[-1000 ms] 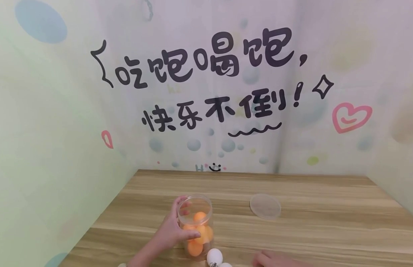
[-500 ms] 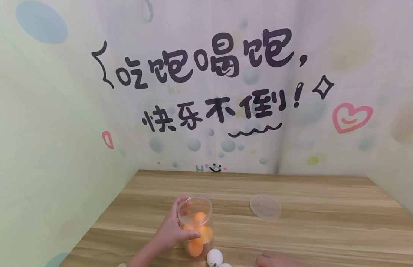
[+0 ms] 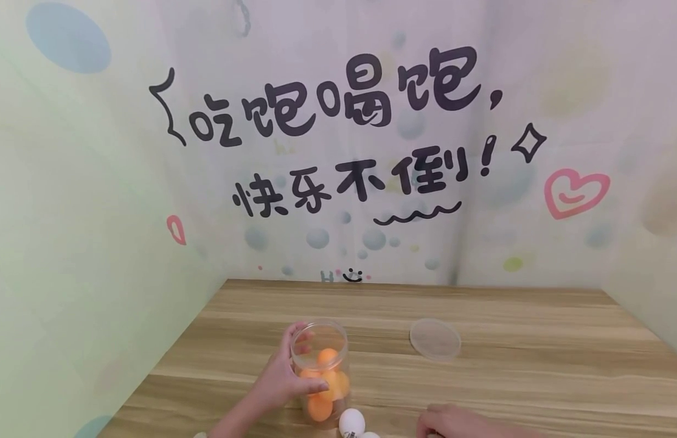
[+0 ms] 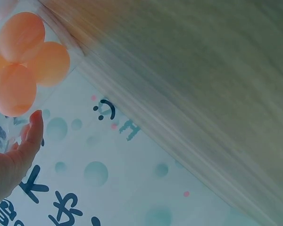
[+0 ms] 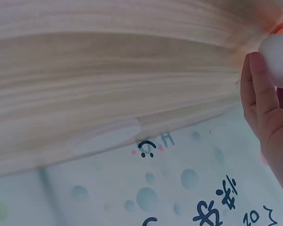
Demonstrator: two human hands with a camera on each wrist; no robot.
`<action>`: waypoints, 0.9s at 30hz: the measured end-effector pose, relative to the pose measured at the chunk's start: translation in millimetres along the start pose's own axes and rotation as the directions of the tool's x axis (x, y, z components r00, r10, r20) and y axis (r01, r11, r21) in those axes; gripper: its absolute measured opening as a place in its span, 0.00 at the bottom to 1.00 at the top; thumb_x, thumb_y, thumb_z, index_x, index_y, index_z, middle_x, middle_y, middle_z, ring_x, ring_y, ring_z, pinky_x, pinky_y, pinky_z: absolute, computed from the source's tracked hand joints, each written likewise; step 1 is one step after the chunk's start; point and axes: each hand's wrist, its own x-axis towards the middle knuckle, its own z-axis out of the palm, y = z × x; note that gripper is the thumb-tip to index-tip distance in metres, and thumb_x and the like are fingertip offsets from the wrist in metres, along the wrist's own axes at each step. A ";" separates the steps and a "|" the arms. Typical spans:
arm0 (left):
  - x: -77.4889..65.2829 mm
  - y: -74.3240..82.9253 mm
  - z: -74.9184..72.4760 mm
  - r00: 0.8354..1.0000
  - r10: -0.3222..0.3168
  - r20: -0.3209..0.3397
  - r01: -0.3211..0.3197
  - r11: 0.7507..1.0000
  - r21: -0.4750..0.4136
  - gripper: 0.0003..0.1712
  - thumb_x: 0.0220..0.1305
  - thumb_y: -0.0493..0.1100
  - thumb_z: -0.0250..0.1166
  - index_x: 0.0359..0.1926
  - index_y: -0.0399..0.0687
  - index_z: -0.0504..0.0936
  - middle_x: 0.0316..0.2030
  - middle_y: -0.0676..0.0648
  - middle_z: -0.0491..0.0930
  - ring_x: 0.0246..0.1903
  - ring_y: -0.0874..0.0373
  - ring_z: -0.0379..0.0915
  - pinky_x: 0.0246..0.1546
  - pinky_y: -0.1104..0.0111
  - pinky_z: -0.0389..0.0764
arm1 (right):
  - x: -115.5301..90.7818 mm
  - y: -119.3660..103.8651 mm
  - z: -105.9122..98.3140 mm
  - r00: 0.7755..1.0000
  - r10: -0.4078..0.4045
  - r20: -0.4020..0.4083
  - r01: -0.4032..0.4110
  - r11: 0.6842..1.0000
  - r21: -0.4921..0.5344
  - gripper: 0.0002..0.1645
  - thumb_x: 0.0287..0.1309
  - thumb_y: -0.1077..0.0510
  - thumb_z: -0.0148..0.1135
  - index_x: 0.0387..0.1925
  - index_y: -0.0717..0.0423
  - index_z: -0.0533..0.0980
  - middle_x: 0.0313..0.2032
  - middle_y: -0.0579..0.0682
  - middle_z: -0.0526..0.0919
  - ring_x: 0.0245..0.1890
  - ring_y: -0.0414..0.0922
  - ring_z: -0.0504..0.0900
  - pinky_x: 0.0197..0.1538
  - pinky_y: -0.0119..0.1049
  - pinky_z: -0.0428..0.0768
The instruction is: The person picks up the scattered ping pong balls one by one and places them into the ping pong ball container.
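Observation:
In the head view my left hand grips a clear plastic jar from its left side, thumb across the front. The jar stands open at the top, with several orange ping-pong balls in its lower half. Two white ping-pong balls sit at the jar's front right, the nearer one cut off by the frame edge. My right hand is low at the right of them. In the right wrist view its fingers hold a white ping-pong ball, partly out of frame.
A round clear lid lies flat on the wood-grain table, to the right of the jar and farther back. Printed fabric walls with large dark lettering enclose the table at the back and both sides.
My right hand has shifted slightly up and to the right, and a pale bit now shows under its fingers. The left hand and jar stay still.

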 end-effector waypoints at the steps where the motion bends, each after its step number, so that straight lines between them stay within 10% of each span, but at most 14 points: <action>1: 0.0 -0.2 -0.2 1.000 0.001 -0.002 -0.001 1.000 0.004 0.55 0.36 0.36 0.76 0.63 0.42 0.52 0.61 0.35 0.60 0.57 0.37 0.58 0.34 0.68 0.79 | 1.0 -0.4 -2.9 1.000 -0.015 0.003 0.015 1.000 -0.012 0.02 0.56 0.57 0.57 0.30 0.50 0.74 0.27 0.32 0.69 0.28 0.23 0.65 0.28 0.18 0.65; 13: -0.1 1.3 -1.0 1.000 0.005 0.006 -0.005 1.000 0.013 0.53 0.37 0.36 0.76 0.62 0.46 0.53 0.60 0.36 0.61 0.57 0.36 0.58 0.33 0.70 0.77 | 13.9 -23.3 -38.4 0.988 0.154 0.005 -0.154 0.988 -0.001 0.12 0.47 0.60 0.64 0.36 0.45 0.74 0.33 0.30 0.71 0.31 0.27 0.68 0.33 0.24 0.70; 27: 0.1 1.7 -1.6 1.000 0.003 0.009 -0.003 1.000 0.008 0.53 0.37 0.36 0.76 0.62 0.45 0.53 0.61 0.34 0.60 0.56 0.37 0.58 0.34 0.69 0.77 | 50.2 -36.0 -78.2 0.996 0.084 -0.033 -0.086 0.995 -0.059 0.12 0.43 0.64 0.63 0.34 0.52 0.74 0.31 0.35 0.73 0.28 0.28 0.66 0.30 0.23 0.69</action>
